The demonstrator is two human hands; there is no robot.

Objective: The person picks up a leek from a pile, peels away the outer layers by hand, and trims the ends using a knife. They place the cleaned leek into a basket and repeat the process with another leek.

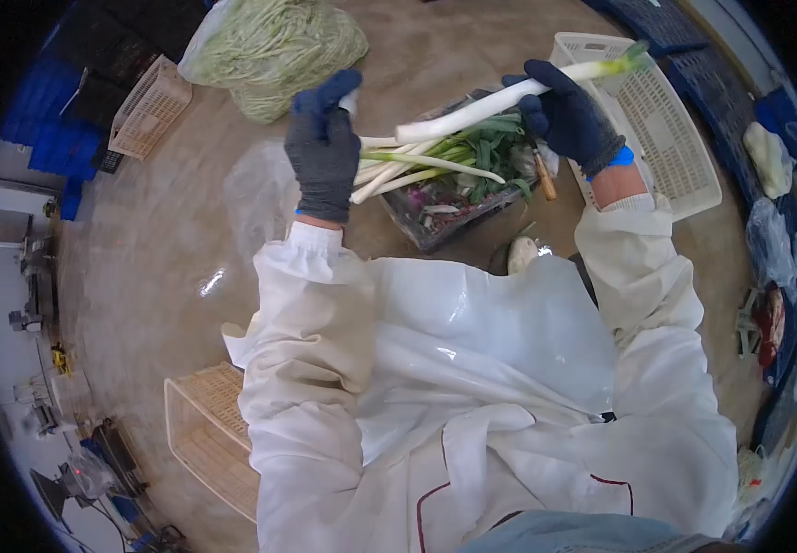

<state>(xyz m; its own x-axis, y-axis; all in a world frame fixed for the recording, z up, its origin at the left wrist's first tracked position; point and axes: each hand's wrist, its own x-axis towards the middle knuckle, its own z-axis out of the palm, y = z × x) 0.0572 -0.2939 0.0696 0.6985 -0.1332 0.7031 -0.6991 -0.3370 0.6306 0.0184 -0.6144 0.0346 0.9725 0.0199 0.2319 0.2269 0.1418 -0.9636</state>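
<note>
My right hand (564, 115), in a dark blue and grey glove, is closed around a leek (472, 114). Its white shaft points left and its green end points up to the right. My left hand (326, 143), gloved alike, has its fingers curled, with a small whitish bit (350, 100) at the fingertips that I cannot name. Just right of that hand, several thinner leeks (412, 166) lie across a dark crate (430, 238) holding green leaves and scraps. Below my right hand, a knife's wooden handle (546, 178) sticks out by the crate's right side.
A big clear bag of long green vegetables (278, 51) stands on the floor ahead. Cream plastic baskets stand at right (684, 152), far left (149, 106) and near my left side (205, 429). Blue crates (666, 23) line the right edge. Clear plastic film (260, 198) lies left of my left hand.
</note>
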